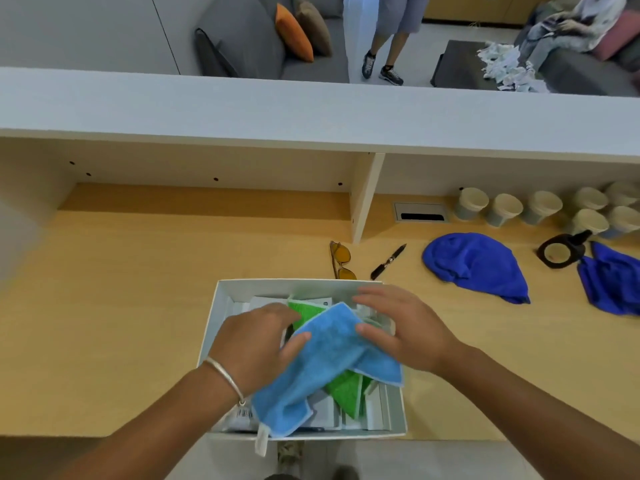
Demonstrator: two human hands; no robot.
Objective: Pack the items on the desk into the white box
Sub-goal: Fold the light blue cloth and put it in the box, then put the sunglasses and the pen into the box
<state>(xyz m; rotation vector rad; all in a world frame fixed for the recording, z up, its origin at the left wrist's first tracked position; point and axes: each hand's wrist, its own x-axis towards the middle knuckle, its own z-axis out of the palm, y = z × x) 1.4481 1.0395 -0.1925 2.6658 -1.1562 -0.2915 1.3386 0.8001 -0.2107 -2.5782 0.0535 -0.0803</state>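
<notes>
The white box (pixel 221 306) sits at the desk's front edge. A light blue cloth (pixel 329 355) lies across its contents, over a green cloth (pixel 341 393) and white papers. My left hand (pixel 256 344) holds the blue cloth's left side, thumb on top and fingers tucked in. My right hand (pixel 401 327) presses on its right side with fingers fairly straight. Behind the box lie amber sunglasses (pixel 341 259) and a black pen (pixel 388 261). Two dark blue cloths (pixel 478 265) (pixel 613 282) lie to the right.
A black magnifier (pixel 561 252) rests between the dark blue cloths. Several pale cups (pixel 540 207) line the back right, beside a cable slot (pixel 420 213). A white shelf divider (pixel 367 195) stands behind the sunglasses. Bare desk lies to the left of the box.
</notes>
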